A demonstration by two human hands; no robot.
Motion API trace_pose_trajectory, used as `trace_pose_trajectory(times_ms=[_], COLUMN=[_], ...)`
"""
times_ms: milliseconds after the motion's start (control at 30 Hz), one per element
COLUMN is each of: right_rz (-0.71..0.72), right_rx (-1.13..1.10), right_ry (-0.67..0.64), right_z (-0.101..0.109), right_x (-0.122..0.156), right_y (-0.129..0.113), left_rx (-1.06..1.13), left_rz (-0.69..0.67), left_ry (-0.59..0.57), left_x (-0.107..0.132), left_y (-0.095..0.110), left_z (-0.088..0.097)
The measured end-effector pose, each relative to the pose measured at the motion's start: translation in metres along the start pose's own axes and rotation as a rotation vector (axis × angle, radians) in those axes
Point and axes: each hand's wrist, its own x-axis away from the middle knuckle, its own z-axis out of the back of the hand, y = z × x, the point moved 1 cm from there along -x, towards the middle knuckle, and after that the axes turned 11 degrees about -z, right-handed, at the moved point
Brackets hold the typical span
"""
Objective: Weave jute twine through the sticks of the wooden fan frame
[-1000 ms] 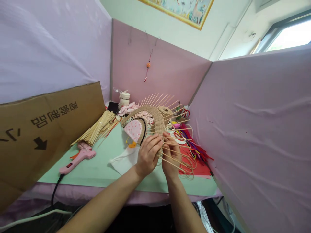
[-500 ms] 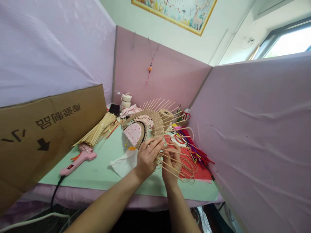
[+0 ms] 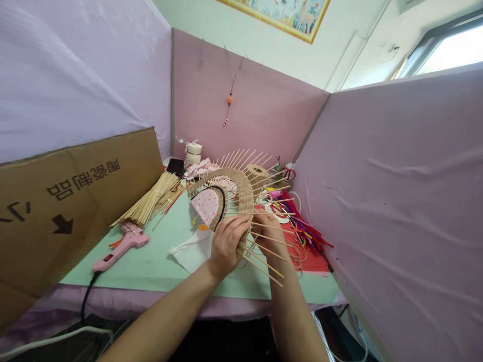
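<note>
A half-round woven fan (image 3: pixel 246 193) of tan twine stands tilted over the table, thin wooden sticks (image 3: pixel 269 250) fanning out past its rim. Its inner part is a pink dotted cloth panel (image 3: pixel 207 205) with a dark-edged band. My left hand (image 3: pixel 229 241) is closed around the lower end of the woven band, fingers lying across its front. Behind the sticks, at the band's outer edge, my right hand (image 3: pixel 268 226) is pinched, apparently on the twine; its fingertips are partly hidden. Loose loops of twine (image 3: pixel 299 254) lie beside my right forearm.
At left, a pink glue gun (image 3: pixel 123 249) lies below a bundle of sticks (image 3: pixel 153 198) and a cardboard sheet (image 3: pixel 83 201). A white cloth (image 3: pixel 193 250) lies under the fan. Behind are a twine roll (image 3: pixel 257 172), red scissors (image 3: pixel 289 174), a jar (image 3: pixel 193 153); coloured pipe cleaners (image 3: pixel 305 226) at right.
My right hand has moved up and farther behind the sticks, along the band's outer edge. My left hand keeps its hold on the fan. The view has shifted slightly.
</note>
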Motion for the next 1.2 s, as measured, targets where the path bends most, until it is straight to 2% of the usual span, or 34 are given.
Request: trace_pose_trajectory(times_ms=[433,667,867,1200], right_rz=[0.018,-0.012,-0.084,0.065], right_rx=[0.124,0.143,0.148,0.067], right_ry=[-0.015,-0.051,-0.098,-0.06], right_z=[0.005,0.008,0.004,-0.002], right_x=[-0.002,0.001,0.007,0.002], right_y=[-0.01,-0.013,-0.017,-0.005], left_rx=[-0.012,-0.007,-0.016,0.037], left_rz=[0.003,0.01,0.013,-0.013], left_ry=[-0.027,-0.059,-0.027,0.038], left_x=[0.002,0.006,0.005,0.0], left_y=[-0.001,-0.002,-0.002,-0.006], left_z=[-0.001,-0.003,-0.003,0.003])
